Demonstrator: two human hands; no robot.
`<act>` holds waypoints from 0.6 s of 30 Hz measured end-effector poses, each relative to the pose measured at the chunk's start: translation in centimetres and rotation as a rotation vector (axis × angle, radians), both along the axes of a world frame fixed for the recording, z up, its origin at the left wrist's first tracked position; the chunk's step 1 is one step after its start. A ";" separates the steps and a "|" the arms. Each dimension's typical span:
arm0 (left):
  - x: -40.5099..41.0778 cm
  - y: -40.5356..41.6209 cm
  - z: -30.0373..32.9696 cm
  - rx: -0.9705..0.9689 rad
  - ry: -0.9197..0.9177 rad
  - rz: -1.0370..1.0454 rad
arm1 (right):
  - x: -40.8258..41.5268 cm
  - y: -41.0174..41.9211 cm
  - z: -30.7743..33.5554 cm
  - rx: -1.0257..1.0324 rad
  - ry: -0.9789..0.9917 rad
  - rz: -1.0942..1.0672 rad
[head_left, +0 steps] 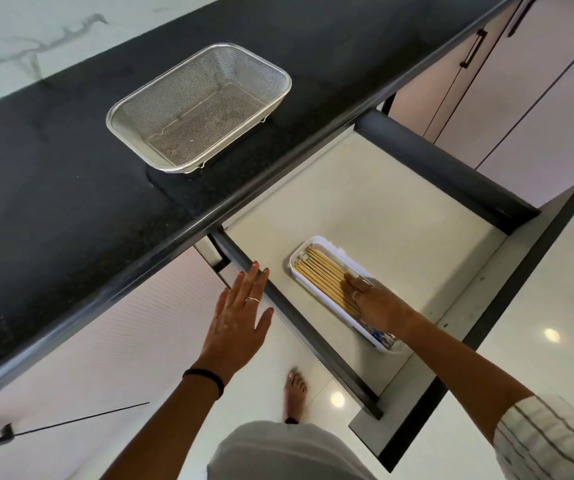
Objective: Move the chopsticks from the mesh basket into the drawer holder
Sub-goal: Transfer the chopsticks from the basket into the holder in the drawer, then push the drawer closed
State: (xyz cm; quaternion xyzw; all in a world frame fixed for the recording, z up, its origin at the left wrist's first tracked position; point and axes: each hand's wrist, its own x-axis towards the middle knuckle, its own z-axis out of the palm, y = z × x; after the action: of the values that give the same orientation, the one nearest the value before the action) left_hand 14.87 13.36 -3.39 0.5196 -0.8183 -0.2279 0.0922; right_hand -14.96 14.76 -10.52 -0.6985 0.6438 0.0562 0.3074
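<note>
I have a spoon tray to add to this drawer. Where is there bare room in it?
The drawer floor is bare from the holder back to the counter edge, and rightward to the dark side wall. The front left is crowded: the holder is full of chopsticks, with the right hand on them.

left grip [240,311] flat, fingers spread; right grip [372,299] reaching down, fingers extended

Bright, even light; two round glare spots on the glossy floor [338,398] — straight edges of the dark counter [53,209] bow from wide-angle distortion, corners slightly soft.
</note>
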 end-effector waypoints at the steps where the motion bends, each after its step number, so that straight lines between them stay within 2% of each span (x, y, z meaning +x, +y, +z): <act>1: -0.2 0.3 -0.3 -0.008 0.012 -0.022 | 0.1 0.1 0.5 -0.003 0.011 -0.013; 3: -1.2 1.4 -0.4 0.012 -0.011 -0.034 | 0.2 0.3 0.5 -0.027 0.115 0.068; 6: -1.4 2.7 -0.9 0.029 -0.027 -0.011 | 0.9 0.5 0.9 0.024 0.094 0.025; 9: -2.0 4.8 -0.9 0.059 -0.031 0.025 | 0.6 0.6 1.7 -0.029 0.090 -0.027; 12: -3.2 7.3 -0.7 0.110 -0.041 0.059 | 0.1 1.1 3.3 -0.089 -0.032 -0.012; 15: -5.4 9.9 -0.3 0.235 -0.032 0.068 | -1.5 2.5 6.7 -0.196 -0.214 -0.175; 18: -8.4 12.9 0.8 0.314 0.014 0.015 | -3.5 4.8 9.3 -0.299 -0.246 -0.214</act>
State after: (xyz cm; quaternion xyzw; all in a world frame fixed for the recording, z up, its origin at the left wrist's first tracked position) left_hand 6.48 26.25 -2.59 0.5321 -0.7681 -0.3557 0.0173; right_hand -18.43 19.55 -1.23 -0.6654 0.6731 -0.1585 0.2811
